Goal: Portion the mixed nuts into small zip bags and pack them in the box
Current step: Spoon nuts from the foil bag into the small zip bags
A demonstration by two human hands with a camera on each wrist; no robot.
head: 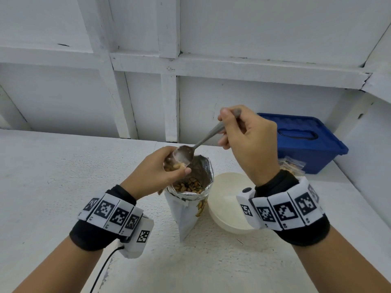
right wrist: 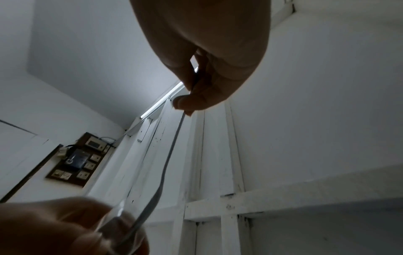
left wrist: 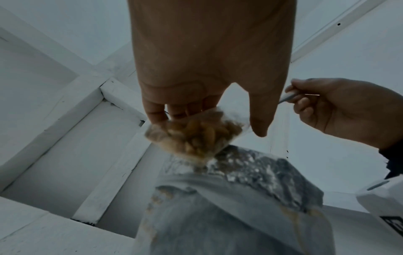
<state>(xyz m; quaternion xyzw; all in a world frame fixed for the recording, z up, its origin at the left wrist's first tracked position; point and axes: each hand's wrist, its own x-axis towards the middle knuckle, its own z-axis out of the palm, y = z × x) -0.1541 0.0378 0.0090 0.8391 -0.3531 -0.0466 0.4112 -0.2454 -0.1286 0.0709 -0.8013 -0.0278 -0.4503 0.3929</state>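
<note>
My left hand (head: 157,166) holds a small clear zip bag (left wrist: 194,136) part-filled with mixed nuts, its mouth held open just above the big foil pouch (head: 190,199). The pouch stands upright on the table and shows nuts inside. My right hand (head: 245,142) pinches the handle of a metal spoon (head: 203,142); the spoon's bowl is tipped into the small bag's mouth. In the right wrist view the spoon handle (right wrist: 172,151) runs down from my right hand (right wrist: 191,96) toward my left hand (right wrist: 65,224). The blue lidded box (head: 304,140) sits at the back right.
An empty cream bowl (head: 228,199) stands right of the pouch, partly under my right wrist. A filled zip bag (head: 291,164) lies in front of the blue box. The white table (head: 53,176) meets a white panelled wall behind.
</note>
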